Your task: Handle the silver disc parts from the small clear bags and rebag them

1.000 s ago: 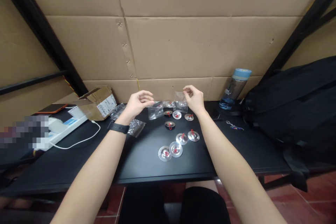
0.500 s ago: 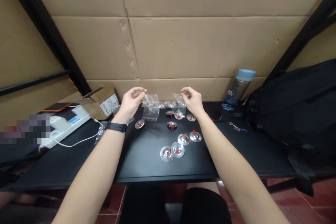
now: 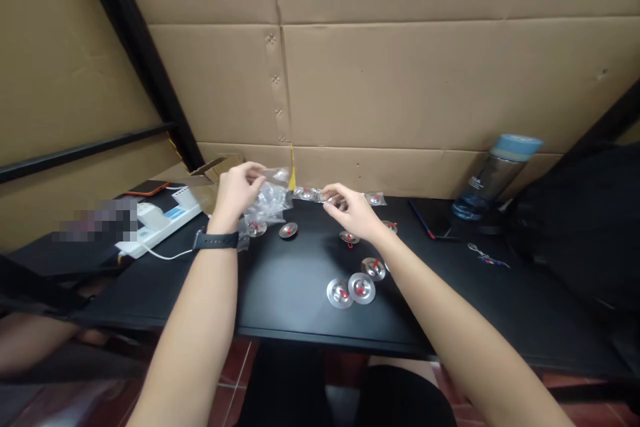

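My black desk (image 3: 295, 310) runs dark and smooth up to a wall of creased cardboard (image 3: 415, 87), with a slanting black post (image 3: 137, 57) at the left and red tiles (image 3: 235, 373) underfoot. My two hands are apart over the back of the desk. My left hand (image 3: 237, 192) pinches crinkled clear plastic (image 3: 273, 200), which hangs over the desktop near the cardboard box (image 3: 203, 193). My right hand (image 3: 350, 210) is curled just in front of a wrapped disc (image 3: 307, 193) by the wall; the fingertips blur into the packaging there, so I can't tell whether they grip anything.

Loose metal discs (image 3: 361, 288) with red loops are scattered on the black surface, two of them touching near the front edge, one (image 3: 289, 231) alone between my arms. A white power strip (image 3: 160, 230) lies at the left, its cable curling towards my wristband (image 3: 217, 240). Off to the right are a dark phone (image 3: 435, 219), a little corded trinket (image 3: 489, 258), a blue-lidded bottle (image 3: 495, 177) (some liquid in the bottom) and a bulky black bag (image 3: 575, 227).
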Demonstrator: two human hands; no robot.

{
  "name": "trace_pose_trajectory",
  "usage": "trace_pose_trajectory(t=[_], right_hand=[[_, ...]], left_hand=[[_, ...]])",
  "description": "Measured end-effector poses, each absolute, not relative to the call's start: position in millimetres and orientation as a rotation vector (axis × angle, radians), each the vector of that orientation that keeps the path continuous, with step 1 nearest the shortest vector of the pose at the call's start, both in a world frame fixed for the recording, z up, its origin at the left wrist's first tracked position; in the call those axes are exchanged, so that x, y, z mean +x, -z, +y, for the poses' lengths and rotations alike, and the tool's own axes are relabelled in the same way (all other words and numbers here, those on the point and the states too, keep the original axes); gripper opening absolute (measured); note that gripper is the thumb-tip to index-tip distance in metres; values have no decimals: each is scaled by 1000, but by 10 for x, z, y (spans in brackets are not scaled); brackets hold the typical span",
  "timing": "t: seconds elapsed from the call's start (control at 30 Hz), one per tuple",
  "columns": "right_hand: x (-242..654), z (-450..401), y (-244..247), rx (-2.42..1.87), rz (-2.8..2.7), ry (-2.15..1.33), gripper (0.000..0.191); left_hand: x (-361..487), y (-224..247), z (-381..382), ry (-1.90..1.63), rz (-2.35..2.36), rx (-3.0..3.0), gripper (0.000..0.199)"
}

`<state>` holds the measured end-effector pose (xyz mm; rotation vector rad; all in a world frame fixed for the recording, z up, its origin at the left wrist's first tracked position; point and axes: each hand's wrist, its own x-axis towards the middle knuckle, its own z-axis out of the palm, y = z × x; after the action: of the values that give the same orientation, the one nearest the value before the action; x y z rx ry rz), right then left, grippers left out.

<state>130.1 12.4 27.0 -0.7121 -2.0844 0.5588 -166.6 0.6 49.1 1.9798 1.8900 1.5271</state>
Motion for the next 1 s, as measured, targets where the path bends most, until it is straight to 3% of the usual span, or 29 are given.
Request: trace_pose_trajectory(t=[0.1,0.23,0.43,0.57,0.7,0.87,1.0], right_hand=[[1305,147,-202,-680,-2333,-466,20],[1185,81,-93,-603,-2605,-410,27],[836,-38,53,-648,-2835,-383,45],[780,-51,73,-607,-2853,-346,44],[961,-70,-18,-714,-2880,-242,38],[1384,159,-145,-821,-2864,-275,30],[1868,579,-97,-1165,-2461,-123,28]], left_hand=[[-1971,-457,-66,-1738,2335,1831,32],[-1993,-427,-122,-1909,2538,1661,37],[-1647,-200,-433,-1256,2295,2094,17],[-1399,209,-791,-734,2164,2411,31],[-1248,403,-894,-561,2192,2462,35],[-1009,317,-791,-477,1950,2532,35],[-679,250,-770,-464,1657,2605,35]])
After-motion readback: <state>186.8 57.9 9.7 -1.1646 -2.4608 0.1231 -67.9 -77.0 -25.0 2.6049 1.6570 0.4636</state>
